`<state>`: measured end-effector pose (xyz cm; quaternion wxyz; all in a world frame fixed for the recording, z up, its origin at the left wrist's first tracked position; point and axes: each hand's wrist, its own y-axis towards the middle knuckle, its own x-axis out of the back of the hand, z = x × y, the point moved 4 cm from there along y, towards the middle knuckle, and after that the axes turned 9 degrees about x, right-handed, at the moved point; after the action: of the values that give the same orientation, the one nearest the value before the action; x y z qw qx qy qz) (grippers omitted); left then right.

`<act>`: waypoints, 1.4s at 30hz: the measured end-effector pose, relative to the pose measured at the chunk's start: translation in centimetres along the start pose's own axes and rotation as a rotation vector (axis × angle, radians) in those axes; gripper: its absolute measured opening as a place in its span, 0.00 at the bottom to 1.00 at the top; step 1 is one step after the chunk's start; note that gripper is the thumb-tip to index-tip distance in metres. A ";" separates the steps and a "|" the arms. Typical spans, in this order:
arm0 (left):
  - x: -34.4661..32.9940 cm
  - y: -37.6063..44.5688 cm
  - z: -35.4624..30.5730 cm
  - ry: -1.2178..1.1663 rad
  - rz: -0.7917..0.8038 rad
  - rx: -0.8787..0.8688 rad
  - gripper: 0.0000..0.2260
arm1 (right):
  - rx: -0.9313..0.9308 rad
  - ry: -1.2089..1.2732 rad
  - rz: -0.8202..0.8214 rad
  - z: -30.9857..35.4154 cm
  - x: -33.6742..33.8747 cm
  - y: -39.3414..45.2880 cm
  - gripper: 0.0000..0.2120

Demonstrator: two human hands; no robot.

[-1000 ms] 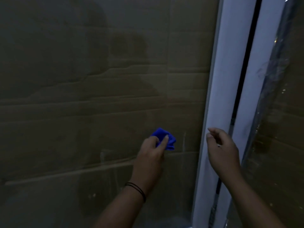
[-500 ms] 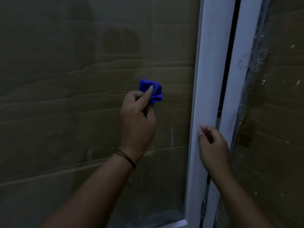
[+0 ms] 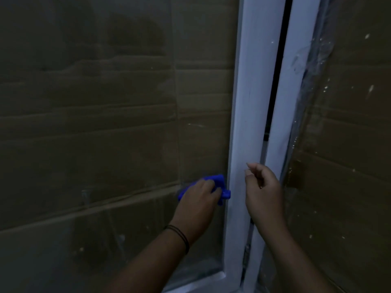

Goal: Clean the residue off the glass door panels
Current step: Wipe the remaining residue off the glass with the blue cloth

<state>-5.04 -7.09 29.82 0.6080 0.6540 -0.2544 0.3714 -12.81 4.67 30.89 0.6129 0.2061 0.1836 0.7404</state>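
Note:
My left hand (image 3: 200,205) grips a bunched blue cloth (image 3: 218,182) and presses it on the left glass panel (image 3: 105,134), low down and right beside the white frame (image 3: 243,123). My right hand (image 3: 262,191) hovers in front of that frame with its fingers loosely curled and nothing visible in them. The right glass panel (image 3: 349,144) carries white specks and peeling clear film along its left edge. Faint smears show on the left panel near the cloth.
Brown cardboard (image 3: 84,92) covers the far side of both panes. A dark gap (image 3: 277,70) runs between the two white frame posts. The bottom rail (image 3: 201,283) of the left panel shows at the lower edge. The scene is dim.
My left hand has swept the cloth down and to the right, from mid-pane to the frame's edge. My right hand has stayed near the frame.

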 end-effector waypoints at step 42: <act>8.7 -15.6 2.4 -1.706 0.280 0.981 0.09 | -0.582 0.595 0.387 7.0 -4.8 -17.7 0.19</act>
<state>12.77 -6.42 27.31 -0.1660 0.8453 -0.4997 -0.0909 6.37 3.28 27.15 0.4165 -0.1656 0.0941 0.8890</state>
